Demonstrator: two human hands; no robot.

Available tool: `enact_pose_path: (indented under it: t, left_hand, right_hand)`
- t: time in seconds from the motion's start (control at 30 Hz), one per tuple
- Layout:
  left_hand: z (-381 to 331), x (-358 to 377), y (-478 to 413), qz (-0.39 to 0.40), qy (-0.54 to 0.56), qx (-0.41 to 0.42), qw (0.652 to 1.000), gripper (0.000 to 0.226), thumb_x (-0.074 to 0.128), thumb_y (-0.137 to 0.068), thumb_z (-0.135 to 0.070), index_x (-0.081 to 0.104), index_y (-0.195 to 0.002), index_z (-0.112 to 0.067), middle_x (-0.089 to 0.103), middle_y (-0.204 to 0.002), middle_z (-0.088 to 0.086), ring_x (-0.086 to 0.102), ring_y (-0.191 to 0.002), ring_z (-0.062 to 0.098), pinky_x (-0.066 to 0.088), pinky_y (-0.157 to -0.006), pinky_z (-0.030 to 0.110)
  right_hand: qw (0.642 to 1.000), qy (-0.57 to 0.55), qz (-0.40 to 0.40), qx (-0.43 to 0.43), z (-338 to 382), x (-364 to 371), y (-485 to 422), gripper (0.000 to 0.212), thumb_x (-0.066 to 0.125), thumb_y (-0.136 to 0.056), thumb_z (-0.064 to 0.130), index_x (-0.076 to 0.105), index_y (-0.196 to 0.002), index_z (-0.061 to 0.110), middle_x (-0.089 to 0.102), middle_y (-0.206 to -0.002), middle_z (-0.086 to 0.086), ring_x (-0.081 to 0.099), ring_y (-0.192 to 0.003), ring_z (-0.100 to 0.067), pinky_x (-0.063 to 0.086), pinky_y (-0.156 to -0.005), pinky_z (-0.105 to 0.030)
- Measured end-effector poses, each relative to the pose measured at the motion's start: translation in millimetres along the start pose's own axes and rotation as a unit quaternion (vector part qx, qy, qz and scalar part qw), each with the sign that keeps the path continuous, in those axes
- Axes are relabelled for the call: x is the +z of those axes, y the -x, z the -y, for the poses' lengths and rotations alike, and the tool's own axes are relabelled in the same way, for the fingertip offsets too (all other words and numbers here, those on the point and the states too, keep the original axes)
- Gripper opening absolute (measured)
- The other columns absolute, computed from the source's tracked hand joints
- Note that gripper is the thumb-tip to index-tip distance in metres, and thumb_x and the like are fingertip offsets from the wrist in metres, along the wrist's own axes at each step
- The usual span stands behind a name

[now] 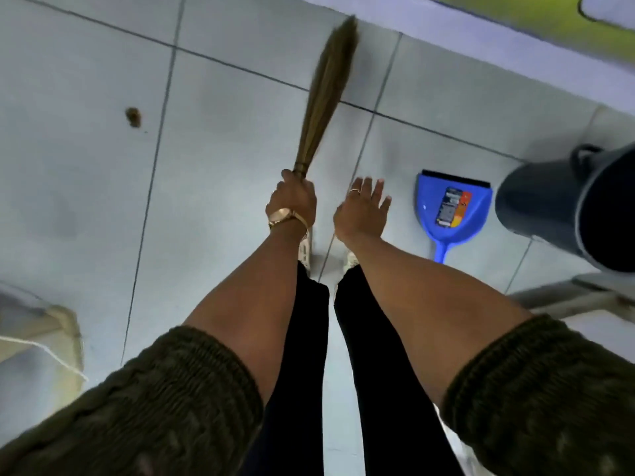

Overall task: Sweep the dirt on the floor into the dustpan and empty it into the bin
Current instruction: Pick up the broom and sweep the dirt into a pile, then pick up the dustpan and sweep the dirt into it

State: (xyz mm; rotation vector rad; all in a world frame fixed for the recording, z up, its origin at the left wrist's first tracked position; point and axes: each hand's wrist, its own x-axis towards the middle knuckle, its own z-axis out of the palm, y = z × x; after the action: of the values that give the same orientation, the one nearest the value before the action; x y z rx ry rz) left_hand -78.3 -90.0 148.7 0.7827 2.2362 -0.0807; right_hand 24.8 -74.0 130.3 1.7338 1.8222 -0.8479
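My left hand [293,201] grips the bound end of a straw hand broom [326,94], whose bristles point away from me across the pale floor tiles. My right hand [362,209] hovers open beside it, fingers spread, holding nothing. A blue dustpan [450,214] lies flat on the floor to the right of that hand, its handle toward me and a label inside it. A small brown clump of dirt [133,116] sits on a tile at the far left. The dark grey bin [563,201] stands at the right edge.
A green and pale surface [536,18] runs along the top right beyond the floor. A grey metal frame [567,297] lies low on the right under the bin. A whitish object with a string [44,331] sits at the left edge. My legs and shoes are below my hands.
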Motion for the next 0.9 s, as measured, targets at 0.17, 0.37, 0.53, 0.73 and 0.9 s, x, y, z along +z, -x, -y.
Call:
enact_pose_path:
  t: [0.17,0.37,0.53,0.73,0.9]
  left_hand:
    - [-49.7,84.3,-19.7,0.067,0.000,0.068,0.995,0.046,0.035,-0.097,-0.044,0.050,-0.114,-0.004,0.062,-0.111,0.023,0.059,-0.101,0.042,0.041,-0.074,0.039]
    - [-59.3,202.0,-51.8,0.112,-0.076,0.167,0.977,0.061,0.032,-0.095,-0.060,0.057,-0.114,-0.007,0.063,-0.113,0.023,0.059,-0.104,0.043,0.045,-0.078,0.040]
    - [-44.5,264.7,-83.8,0.110,-0.121,0.236,0.958,0.051,0.035,-0.098,-0.051,0.056,-0.112,-0.007,0.065,-0.108,0.020,0.061,-0.099,0.042,0.046,-0.075,0.040]
    - [-52.8,276.6,-101.4,0.134,-0.203,0.366,0.898,0.040,0.033,-0.100,-0.041,0.041,-0.130,-0.016,0.066,-0.103,0.017,0.063,-0.089,0.041,0.043,-0.067,0.038]
    - [-60.6,237.3,-96.3,0.128,-0.160,0.350,0.914,0.041,0.041,-0.098,-0.042,0.048,-0.133,-0.023,0.065,-0.111,0.014,0.062,-0.102,0.036,0.048,-0.079,0.039]
  right_hand:
    - [0.974,-0.117,0.030,0.193,-126.7,43.9,-28.1,0.045,0.040,-0.097,0.024,0.041,-0.138,0.007,0.033,-0.151,-0.014,0.029,-0.140,-0.032,0.032,-0.114,-0.045]
    - [0.889,-0.217,-0.040,0.401,-233.2,116.7,-75.7,0.060,0.050,-0.092,0.027,0.029,-0.144,0.005,0.033,-0.149,-0.013,0.029,-0.140,-0.030,0.030,-0.112,-0.047]
    - [0.876,-0.200,0.050,0.437,-270.5,168.9,-127.1,0.089,0.052,-0.092,0.042,0.001,-0.150,-0.001,0.007,-0.161,-0.016,0.003,-0.150,-0.032,0.008,-0.119,-0.054]
    - [0.856,-0.235,-0.079,0.455,-271.9,204.4,-154.9,0.055,0.047,-0.093,0.018,0.030,-0.143,0.003,0.040,-0.146,-0.012,0.038,-0.136,-0.028,0.024,-0.116,-0.046]
    - [0.839,-0.351,-0.121,0.397,-247.2,167.3,-136.8,0.043,0.047,-0.093,0.011,0.038,-0.134,0.001,0.041,-0.140,-0.019,0.051,-0.124,-0.037,0.042,-0.101,-0.043]
